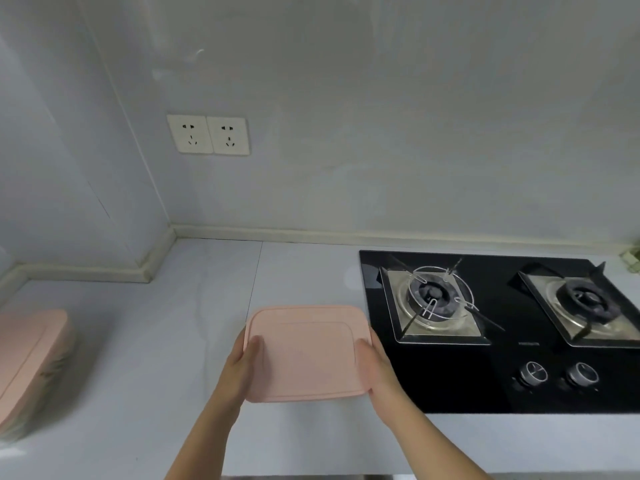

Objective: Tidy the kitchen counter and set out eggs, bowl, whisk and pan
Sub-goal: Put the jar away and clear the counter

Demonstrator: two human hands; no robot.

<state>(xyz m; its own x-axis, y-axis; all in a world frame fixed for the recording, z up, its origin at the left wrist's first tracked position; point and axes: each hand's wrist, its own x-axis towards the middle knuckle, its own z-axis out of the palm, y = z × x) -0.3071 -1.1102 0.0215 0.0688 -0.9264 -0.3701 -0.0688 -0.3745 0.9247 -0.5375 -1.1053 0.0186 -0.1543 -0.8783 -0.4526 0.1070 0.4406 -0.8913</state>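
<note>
Both hands are on the pink box (308,351), which sits low over the pale counter (173,341), just left of the black gas hob (450,375). Whether it rests on the surface or hangs just above it, I can't tell from up here. It looks like light plastic with a smooth lid, stiff enough but probably a bit slippery, so gripping opposite edges seems the sensible hold. That's exactly the pose. The left hand (239,368) clamps the left edge with its thumb flat on the lid. The right hand (377,368) mirrors it on the right edge, thumb on top. The fingers of both tuck underneath, out of sight. Forearms come in from below, angled inward. A second pink box (27,358) waits at the far left.
</note>
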